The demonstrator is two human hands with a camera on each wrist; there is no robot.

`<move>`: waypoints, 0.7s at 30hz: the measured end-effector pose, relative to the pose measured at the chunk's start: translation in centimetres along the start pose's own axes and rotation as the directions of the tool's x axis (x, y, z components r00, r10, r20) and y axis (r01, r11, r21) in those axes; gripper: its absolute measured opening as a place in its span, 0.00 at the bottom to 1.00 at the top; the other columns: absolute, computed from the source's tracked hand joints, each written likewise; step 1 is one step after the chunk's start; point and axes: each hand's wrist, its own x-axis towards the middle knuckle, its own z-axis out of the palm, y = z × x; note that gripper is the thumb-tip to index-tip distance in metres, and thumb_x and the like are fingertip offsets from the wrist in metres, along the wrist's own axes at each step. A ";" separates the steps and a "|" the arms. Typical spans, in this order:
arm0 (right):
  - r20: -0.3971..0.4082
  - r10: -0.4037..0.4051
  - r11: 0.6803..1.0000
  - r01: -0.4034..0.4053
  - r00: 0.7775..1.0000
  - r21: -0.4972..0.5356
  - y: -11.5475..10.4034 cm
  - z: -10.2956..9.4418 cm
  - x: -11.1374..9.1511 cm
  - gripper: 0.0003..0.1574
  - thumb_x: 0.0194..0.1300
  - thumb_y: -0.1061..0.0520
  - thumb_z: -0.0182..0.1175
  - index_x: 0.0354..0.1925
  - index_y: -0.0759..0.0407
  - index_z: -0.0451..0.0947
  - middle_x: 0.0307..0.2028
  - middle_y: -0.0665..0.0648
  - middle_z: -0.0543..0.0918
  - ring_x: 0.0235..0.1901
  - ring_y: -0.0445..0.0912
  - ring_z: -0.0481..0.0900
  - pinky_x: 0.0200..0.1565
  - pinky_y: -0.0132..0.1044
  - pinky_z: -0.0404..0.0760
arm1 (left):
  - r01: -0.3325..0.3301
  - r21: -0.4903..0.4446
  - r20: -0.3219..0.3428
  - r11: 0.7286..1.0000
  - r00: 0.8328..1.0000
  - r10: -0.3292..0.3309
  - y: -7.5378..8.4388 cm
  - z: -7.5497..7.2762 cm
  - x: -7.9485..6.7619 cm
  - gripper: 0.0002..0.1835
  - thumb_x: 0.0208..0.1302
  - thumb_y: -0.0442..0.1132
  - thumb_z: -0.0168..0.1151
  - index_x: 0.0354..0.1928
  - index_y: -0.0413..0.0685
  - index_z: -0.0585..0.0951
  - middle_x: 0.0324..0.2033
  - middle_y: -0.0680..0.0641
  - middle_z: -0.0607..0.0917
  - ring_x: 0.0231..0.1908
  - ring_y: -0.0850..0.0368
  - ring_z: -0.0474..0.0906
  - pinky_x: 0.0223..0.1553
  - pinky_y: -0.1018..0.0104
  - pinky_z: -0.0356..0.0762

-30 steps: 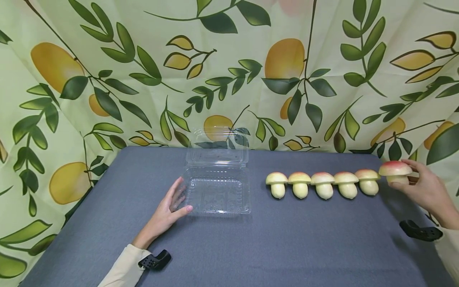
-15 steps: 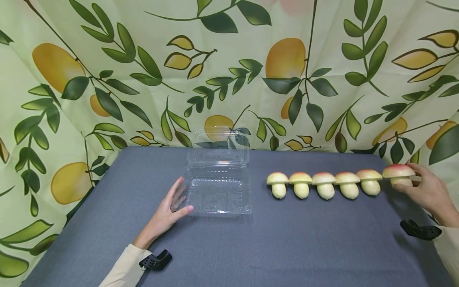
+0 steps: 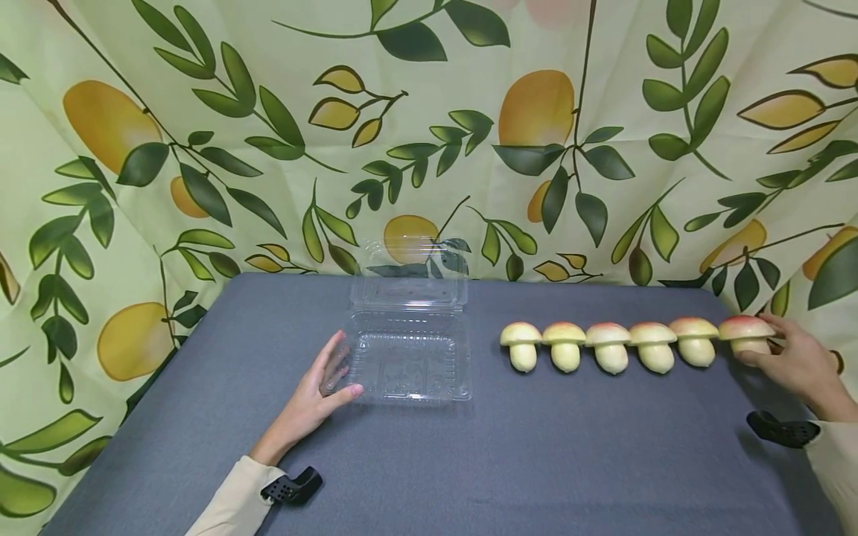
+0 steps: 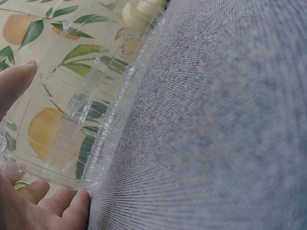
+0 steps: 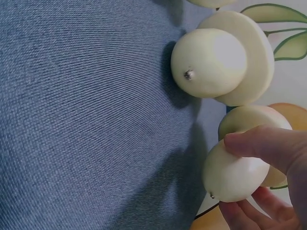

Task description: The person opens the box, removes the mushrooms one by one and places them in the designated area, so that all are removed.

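In the head view my right hand (image 3: 798, 365) grips a model mushroom (image 3: 746, 331) with a reddish cap at the right end of a row. The right wrist view shows my thumb (image 5: 259, 143) across its pale stem (image 5: 235, 175), fingers on the far side. My left hand (image 3: 311, 391) rests at the left side of a clear plastic clamshell box (image 3: 462, 372), thumb apart from the fingers. In the left wrist view the fingertips (image 4: 76, 206) lie along the clear box wall (image 4: 86, 158). The box lid (image 3: 409, 290) stands raised at the back.
Several similar mushrooms, among them a left-end one (image 3: 521, 346) and a middle one (image 3: 610, 346), lie in line right of the box, stems toward me. A grey cloth (image 3: 503, 454) covers the table. A leaf-and-fruit patterned curtain (image 3: 429, 97) hangs behind.
My right hand has lowered the mushroom from just above the table to the row's right end, beside its neighbour. My left hand keeps its place at the box.
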 end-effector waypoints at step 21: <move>0.054 0.056 0.998 -0.056 0.997 -0.008 -0.4 0.8 0.2 0.45 0.62 0.63 0.61 0.63 0.89 0.50 0.48 0.89 0.67 0.36 0.71 0.75 0.25 0.35 0.69 | 0.009 -0.001 0.003 1.000 1.000 -0.009 0.0 -0.1 0.0 0.50 0.64 0.32 0.64 0.79 0.42 0.43 0.77 0.32 0.46 0.75 0.30 0.50 0.68 0.41 0.59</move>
